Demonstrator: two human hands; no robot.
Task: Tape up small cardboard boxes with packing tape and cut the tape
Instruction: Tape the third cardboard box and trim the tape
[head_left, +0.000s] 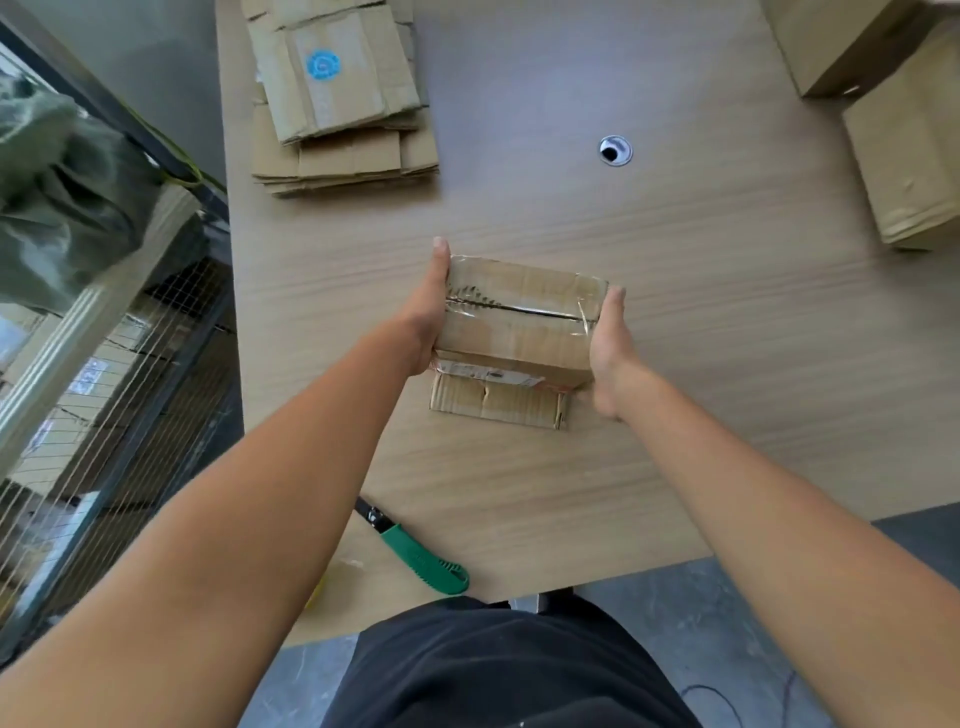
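A small cardboard box (519, 322) stands on the wooden table (675, 312) in the middle of the view. Clear tape runs along its top seam, and a loose flap sticks out at its near bottom edge. My left hand (428, 306) presses flat against the box's left side, thumb stretched along the far corner. My right hand (610, 353) presses against the right side, thumb up on the far right corner. The fingers of both hands are hidden behind the box. A green-handled utility knife (421, 556) lies near the table's front edge, under my left forearm. No tape roll is in view.
A stack of flattened cardboard boxes (337, 98), one with a blue sticker, lies at the far left of the table. Assembled boxes (904, 145) stand at the far right. A metal cable grommet (615, 150) sits behind the box. A wire-mesh rack (104, 395) stands left of the table.
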